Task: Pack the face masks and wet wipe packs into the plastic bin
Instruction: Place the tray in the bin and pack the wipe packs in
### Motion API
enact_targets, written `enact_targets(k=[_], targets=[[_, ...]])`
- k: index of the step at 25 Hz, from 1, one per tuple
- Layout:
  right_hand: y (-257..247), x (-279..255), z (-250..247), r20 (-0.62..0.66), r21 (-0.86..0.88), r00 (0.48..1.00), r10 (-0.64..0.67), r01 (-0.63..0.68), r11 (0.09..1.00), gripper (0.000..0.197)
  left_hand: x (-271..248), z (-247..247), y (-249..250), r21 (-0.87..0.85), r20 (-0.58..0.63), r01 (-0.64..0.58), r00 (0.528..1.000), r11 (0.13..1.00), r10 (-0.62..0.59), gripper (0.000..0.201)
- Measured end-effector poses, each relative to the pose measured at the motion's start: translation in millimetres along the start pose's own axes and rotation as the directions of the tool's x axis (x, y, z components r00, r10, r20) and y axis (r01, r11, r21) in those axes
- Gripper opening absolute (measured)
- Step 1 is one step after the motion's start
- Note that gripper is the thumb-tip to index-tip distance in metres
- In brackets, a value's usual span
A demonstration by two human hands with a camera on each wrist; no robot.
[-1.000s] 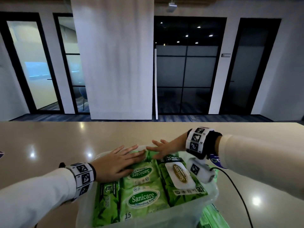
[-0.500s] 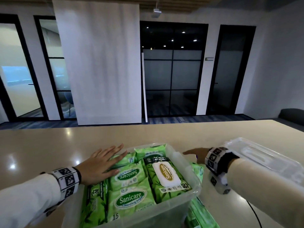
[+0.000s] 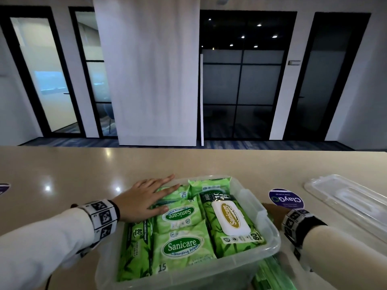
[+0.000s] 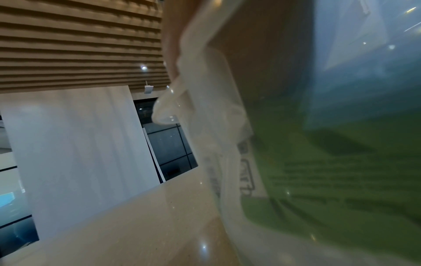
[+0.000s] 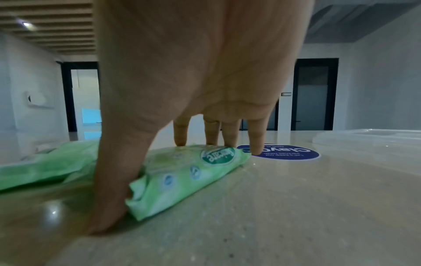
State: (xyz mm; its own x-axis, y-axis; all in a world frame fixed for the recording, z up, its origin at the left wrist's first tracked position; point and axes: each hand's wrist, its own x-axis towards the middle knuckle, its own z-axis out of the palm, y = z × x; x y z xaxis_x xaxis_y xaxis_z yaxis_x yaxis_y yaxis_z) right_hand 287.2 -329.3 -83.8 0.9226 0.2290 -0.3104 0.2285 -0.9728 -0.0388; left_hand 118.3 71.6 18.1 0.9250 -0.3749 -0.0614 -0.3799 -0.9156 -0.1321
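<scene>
A loose wet wipe pack is being picked up beside the nearly full plastic bin.

The right hand [image 5: 205,75] is clamped on the loose pack [image 5: 182,172] lying on the tabletop [image 5: 296,207], thumb against fingers; a firm, level lift is advised. The left hand [image 3: 142,200] lies flat, fingers straight, on five packed packs [image 3: 182,245] in the bin [image 3: 270,243]. One lid [image 3: 347,201] lies apart; no masks are visible.

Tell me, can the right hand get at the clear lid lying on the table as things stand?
Probably yes, once it lets go. The right hand is pinching a small wipe pack on the table. The clear lid lies just beyond to its right, with bare tabletop between.
</scene>
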Motion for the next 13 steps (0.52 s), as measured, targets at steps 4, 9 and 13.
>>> enact_targets(k=[4, 9, 13], targets=[[10.5, 18.6, 14.2, -0.019, -0.064, 0.995, -0.102, 0.101, 0.993, 0.074, 0.6, 2.9, -3.0, -0.035, -0.029, 0.005, 1.000, 0.999, -0.006, 0.081], [0.0, -14.4, 10.7, -0.078, -0.016, 0.996, -0.032, 0.031, 0.999, 0.050, 2.9, 9.4, -6.1, -0.072, -0.060, 0.009, 0.998, 0.997, -0.013, 0.075], [-1.6, -23.7, -3.0, -0.045, 0.037, 0.998, -0.035, 0.036, 0.999, 0.044, 1.8, 10.9, -6.9, -0.099, -0.075, 0.013, 0.997, 0.995, -0.020, 0.072]])
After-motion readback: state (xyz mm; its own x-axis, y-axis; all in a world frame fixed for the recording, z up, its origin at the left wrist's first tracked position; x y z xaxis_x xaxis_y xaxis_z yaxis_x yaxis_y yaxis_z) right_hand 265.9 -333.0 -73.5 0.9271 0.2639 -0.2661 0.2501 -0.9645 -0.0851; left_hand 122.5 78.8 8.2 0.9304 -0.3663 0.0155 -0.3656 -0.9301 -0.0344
